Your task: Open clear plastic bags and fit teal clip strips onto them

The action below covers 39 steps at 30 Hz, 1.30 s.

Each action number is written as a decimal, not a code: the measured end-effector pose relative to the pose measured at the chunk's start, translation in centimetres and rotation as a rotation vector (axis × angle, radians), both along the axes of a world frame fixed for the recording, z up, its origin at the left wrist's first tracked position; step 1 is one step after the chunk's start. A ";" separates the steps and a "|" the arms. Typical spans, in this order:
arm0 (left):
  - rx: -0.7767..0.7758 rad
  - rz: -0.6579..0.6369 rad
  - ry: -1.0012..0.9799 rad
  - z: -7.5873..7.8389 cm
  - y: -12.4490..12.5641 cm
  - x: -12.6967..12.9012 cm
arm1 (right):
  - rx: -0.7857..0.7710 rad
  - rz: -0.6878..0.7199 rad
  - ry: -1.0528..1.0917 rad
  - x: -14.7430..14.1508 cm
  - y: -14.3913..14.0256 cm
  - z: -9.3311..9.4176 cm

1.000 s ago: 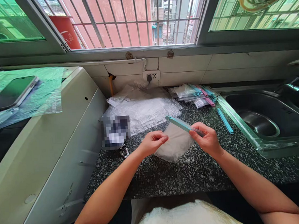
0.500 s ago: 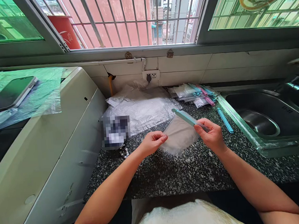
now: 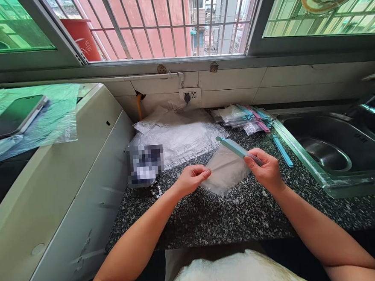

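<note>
Far left: a dark phone (image 3: 14,116) lies face up on a sheet of clear plastic film (image 3: 52,118), on top of a white appliance (image 3: 64,174) that fills the left side of the scene.
Left of centre, far: a pile of clear plastic bags (image 3: 177,137) lies spread on the speckled black counter (image 3: 231,218), below a wall socket (image 3: 190,95) with a plug in it. A blurred-out patch sits at the near left edge of the pile, with a few small beads (image 3: 157,190) on the counter just in front of it.
Left hand (image 3: 192,178): raised just above the counter, fingers curled in and closed, thumb and fingertips pinching the left edge of a small clear bag (image 3: 224,170).
Small clear bag: held between the two hands, near the middle of the counter, hanging slack with its lower corner close to the stone; whether it touches cannot be told.
Right hand (image 3: 265,169): closed around the near end of a teal sealing clip (image 3: 234,148), which slants up and to the far left along the bag's top edge.
Right of centre, far: a stack of small bags with teal and pink clips (image 3: 246,117) lies against the wall.
Right: a loose blue clip (image 3: 283,151) lies on the counter just beside the rim of the steel sink (image 3: 304,158), which takes up the far right.
</note>
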<state>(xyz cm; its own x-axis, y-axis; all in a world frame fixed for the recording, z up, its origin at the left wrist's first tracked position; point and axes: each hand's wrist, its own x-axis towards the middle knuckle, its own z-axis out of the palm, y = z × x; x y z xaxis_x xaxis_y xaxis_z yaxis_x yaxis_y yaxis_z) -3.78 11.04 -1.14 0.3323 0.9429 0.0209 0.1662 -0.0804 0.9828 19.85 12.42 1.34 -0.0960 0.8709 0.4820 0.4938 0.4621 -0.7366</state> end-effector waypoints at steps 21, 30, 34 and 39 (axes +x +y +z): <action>-0.067 -0.009 0.001 -0.5 0.1 -0.2 | 0.006 -0.093 0.029 0.4 0.0 0.6; -0.044 -0.003 0.018 -0.5 0.2 -0.3 | 0.008 -0.098 0.046 0.5 0.1 0.4; -0.012 0.013 0.046 -0.6 0.3 -0.4 | 0.013 -0.093 0.065 0.7 0.3 0.3; 0.008 0.008 0.059 -0.6 0.4 -0.3 | 0.031 -0.106 0.053 0.8 0.4 0.4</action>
<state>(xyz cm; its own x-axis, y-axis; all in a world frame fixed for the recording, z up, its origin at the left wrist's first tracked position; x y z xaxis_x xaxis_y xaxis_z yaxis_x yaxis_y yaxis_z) -4.13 11.40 -1.77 0.3258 0.9454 0.0089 0.2247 -0.0866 0.9706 20.60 12.77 1.74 0.0221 0.8594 0.5108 0.5014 0.4325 -0.7494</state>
